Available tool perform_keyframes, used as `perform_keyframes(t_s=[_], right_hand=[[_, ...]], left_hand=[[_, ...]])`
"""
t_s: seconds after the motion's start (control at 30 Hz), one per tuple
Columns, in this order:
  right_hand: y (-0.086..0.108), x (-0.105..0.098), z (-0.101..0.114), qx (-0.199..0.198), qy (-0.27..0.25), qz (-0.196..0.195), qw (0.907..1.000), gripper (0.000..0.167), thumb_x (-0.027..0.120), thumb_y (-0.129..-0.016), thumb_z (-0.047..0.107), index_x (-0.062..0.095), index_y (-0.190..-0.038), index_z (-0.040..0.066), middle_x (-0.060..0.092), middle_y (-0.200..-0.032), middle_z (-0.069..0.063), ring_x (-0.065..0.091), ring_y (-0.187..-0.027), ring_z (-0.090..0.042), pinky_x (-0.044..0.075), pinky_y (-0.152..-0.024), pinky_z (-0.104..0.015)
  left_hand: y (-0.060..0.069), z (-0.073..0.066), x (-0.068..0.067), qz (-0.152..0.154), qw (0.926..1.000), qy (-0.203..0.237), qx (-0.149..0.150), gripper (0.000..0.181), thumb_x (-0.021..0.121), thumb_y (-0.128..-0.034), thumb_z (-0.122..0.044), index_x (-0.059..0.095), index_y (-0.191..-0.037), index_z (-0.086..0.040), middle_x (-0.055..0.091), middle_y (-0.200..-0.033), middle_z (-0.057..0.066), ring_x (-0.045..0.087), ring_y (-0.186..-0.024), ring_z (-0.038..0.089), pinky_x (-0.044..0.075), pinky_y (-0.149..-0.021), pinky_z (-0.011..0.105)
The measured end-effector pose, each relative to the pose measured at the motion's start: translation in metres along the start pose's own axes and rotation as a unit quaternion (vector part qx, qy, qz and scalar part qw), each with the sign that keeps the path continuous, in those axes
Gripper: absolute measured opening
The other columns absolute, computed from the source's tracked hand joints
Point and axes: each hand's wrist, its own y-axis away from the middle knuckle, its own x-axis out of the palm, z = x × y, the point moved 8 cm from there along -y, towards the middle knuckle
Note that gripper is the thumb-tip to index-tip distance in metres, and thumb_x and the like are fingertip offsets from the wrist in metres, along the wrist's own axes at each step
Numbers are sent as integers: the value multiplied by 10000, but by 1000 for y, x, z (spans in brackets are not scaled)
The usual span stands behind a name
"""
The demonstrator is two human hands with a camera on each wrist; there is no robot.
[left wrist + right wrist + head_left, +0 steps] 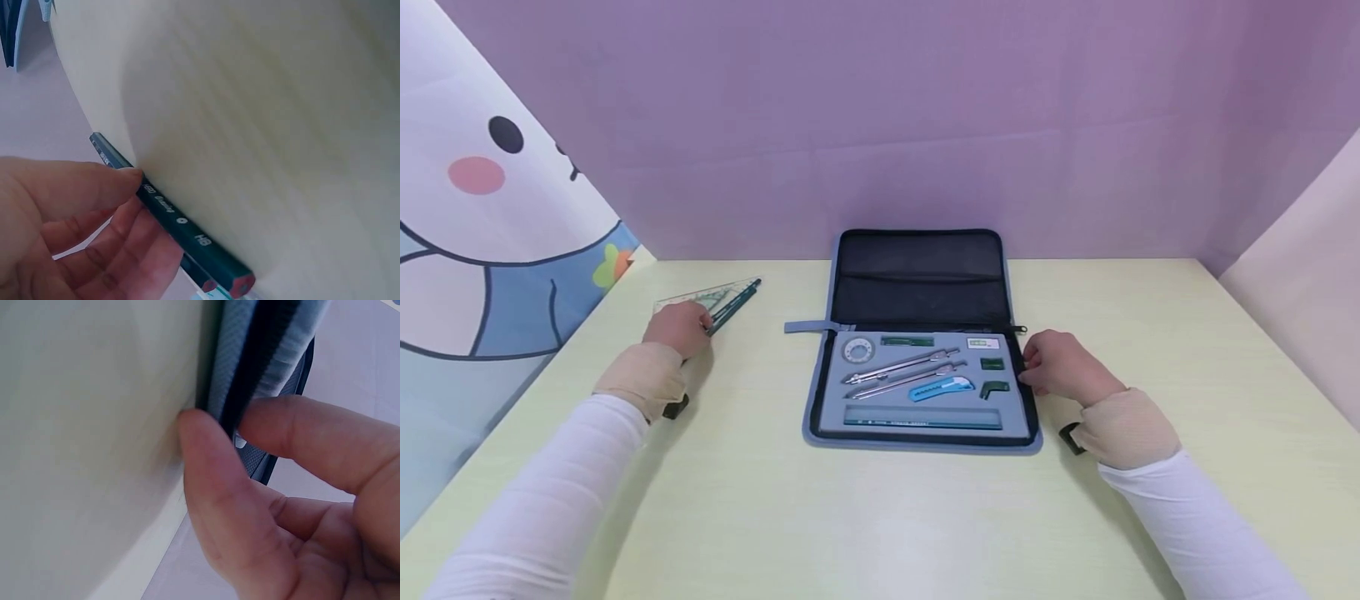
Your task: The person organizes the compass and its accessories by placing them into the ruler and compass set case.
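Note:
My left hand (pixel 679 329) is at the left of the table, where its thumb and fingers pinch a dark green HB pencil (pixel 206 240). A second dark green pencil (pixel 199 275) lies beside it, partly hidden. Under and behind the pencils is a clear triangular set square (pixel 709 293), partly covered by the hand. At the centre, a zippered blue drawing-set case (pixel 925 447) lies unfolded, its dark lid standing up at the back. My right hand (pixel 1067 367) pinches the case's right zipper edge (pixel 234 369) between thumb and index finger.
A grey tray (pixel 827 408) inside the case bears two metal compasses (pixel 902 367), a light-blue cutter (pixel 940 388), a round white ring (pixel 857 350), small green pieces (pixel 992 364), an eraser (pixel 982 343) and a pencil (pixel 922 424). Purple cloth (pixel 925 125) hangs behind.

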Motion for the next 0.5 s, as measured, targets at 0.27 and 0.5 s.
perform_keyframes(t_s=[0.27,0.5], right_hand=[[0,0,0,17,-13,-6,10000,231,622,-824,-7,531,-987,-143,599,-851,-201,613,-637,-163,536,-589,-282],[0,1,0,20,-20,2,10000,229,623,-826,-4,530,-987,-139,600,-856,-202,616,-636,-162,538,-591,-284]], left_hand=[[0,-1,0,-61,10000,-36,57,250,518,-807,2,645,-1016,55,618,-1060,270,569,-973,430,456,-847,544],[1,-8,1,-214,9994,-34,274,229,553,-796,-5,657,-997,29,636,-1024,242,580,-939,396,457,-812,524]])
